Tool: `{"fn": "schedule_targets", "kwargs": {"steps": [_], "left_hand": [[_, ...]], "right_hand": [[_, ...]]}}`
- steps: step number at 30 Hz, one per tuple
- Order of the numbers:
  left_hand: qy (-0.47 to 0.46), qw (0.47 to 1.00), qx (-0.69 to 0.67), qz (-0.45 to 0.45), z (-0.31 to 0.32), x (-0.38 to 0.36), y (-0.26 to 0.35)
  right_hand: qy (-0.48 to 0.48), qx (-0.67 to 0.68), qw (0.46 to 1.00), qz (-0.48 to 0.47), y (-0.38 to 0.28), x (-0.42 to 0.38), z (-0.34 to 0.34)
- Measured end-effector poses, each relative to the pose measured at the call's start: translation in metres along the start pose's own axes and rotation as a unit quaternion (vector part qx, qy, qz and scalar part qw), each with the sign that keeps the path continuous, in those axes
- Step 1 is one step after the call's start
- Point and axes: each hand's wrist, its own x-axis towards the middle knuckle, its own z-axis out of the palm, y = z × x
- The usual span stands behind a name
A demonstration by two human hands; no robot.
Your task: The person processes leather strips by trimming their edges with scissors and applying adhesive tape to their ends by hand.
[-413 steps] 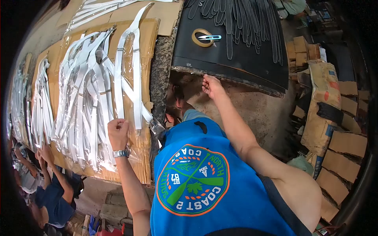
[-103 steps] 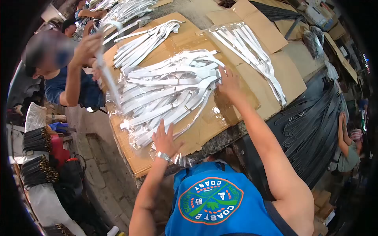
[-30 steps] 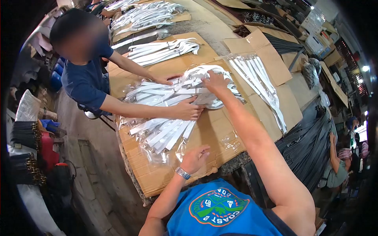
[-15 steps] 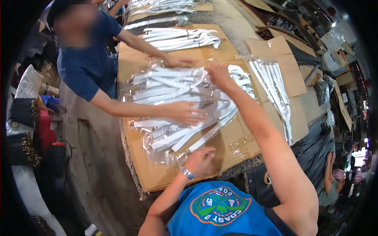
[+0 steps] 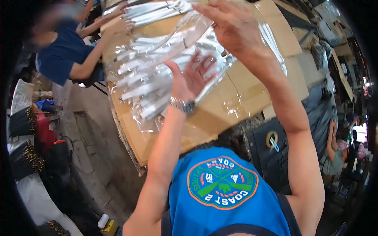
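A heap of white straps in clear plastic sleeves (image 5: 138,74) covers the cardboard (image 5: 220,124) on the table before me. My right hand (image 5: 236,29) is raised over the heap's far right side, its fingers closed on the end of a sleeved white strap (image 5: 195,36). That strap slopes down to the left, with a small dark fitting partway along it. Over the near right part of the heap, my left hand (image 5: 193,76) is open, palm up with fingers spread and slightly blurred. A metal watch (image 5: 182,105) circles my left wrist.
A co-worker in a dark blue shirt (image 5: 59,51) reaches over the table's far left, near another strap bundle (image 5: 157,11). More white straps (image 5: 271,43) lie at the right. A yellow ring (image 5: 271,139) rests on black material beside the table. Black bundles (image 5: 23,157) stand at far left.
My right hand has risen, lifting the strap off the heap. My left hand has moved forward over the heap and opened. The co-worker's hands have withdrawn from the heap towards the far bundle.
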Motion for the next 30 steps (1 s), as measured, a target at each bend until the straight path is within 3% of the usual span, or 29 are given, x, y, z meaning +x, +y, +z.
{"fn": "schedule_targets", "kwargs": {"steps": [3,5,9,14,16,23,30], "left_hand": [[-0.029,0.996,-0.029,0.080,0.013,0.012,0.011],[-0.034,0.990,-0.019,0.136,0.017,0.013,0.010],[-0.012,0.980,-0.116,0.161,0.021,-0.004,0.000],[0.021,0.986,-0.069,0.152,0.023,-0.046,-0.018],[0.012,0.989,-0.058,0.134,0.013,-0.061,-0.024],[0.112,0.980,0.001,0.161,-0.034,-0.105,-0.046],[0.155,0.968,0.043,0.194,-0.063,-0.165,-0.068]], "right_hand": [[-0.078,-0.006,0.995,0.056,-0.026,-0.028,-0.071],[-0.029,-0.015,0.999,0.025,-0.023,-0.055,-0.093],[-0.043,-0.054,0.995,0.067,-0.017,-0.121,-0.145],[-0.115,-0.090,0.975,0.169,0.002,-0.200,-0.181],[-0.122,-0.110,0.968,0.188,0.011,-0.224,-0.184],[-0.144,-0.094,0.965,0.199,0.055,-0.288,-0.154],[-0.162,-0.085,0.977,0.109,0.059,-0.313,-0.087]]}}
